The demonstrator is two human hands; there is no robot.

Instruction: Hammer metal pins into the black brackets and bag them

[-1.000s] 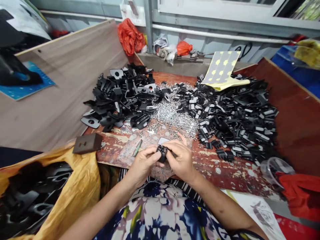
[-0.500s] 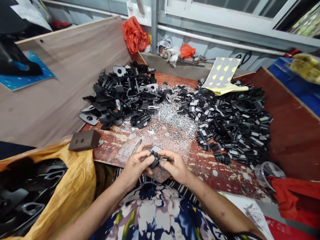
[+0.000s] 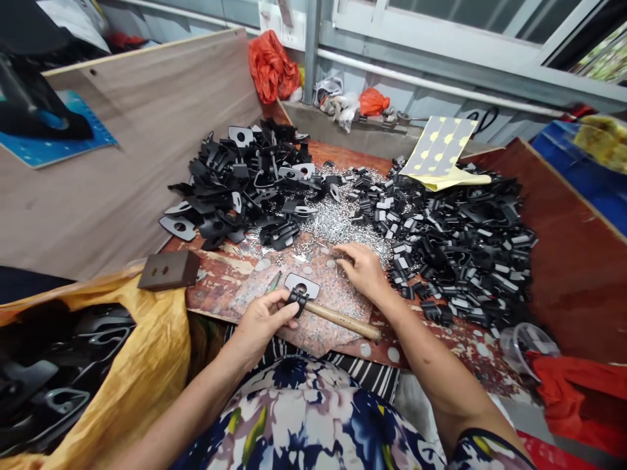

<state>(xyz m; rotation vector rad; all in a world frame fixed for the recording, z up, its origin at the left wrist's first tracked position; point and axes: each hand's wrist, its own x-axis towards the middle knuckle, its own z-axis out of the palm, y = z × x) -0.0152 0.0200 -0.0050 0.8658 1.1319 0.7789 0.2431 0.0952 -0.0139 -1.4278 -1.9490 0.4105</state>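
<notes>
My left hand [image 3: 267,321] pinches a small black plastic clip part [image 3: 298,300] with a flat grey plate, pierced by a round hole, at its far end. Beneath that part, a wooden handle [image 3: 343,320] lies slanting across a speckled stone slab [image 3: 321,336]. A dark pointed metal piece [image 3: 274,282] juts out beyond my left fingers; whether it belongs to the handle is hidden. My right hand [image 3: 363,269] reaches to the near edge of a heap of small shiny metal pins [image 3: 337,220], thumb and forefinger apart, with nothing visible between them.
Black parts with grey plates [image 3: 245,176] pile up at left, smaller black clips [image 3: 455,241] at right. A brown block [image 3: 169,269] sits by a yellow sack [image 3: 161,339] of black parts. Wooden boards [image 3: 147,143] wall the bench. A clear plastic tub [image 3: 529,343] stands front right.
My right hand has let go of the black clip part and moved forward to the pins. The part stays in my left hand, and the wooden handle has come into view.
</notes>
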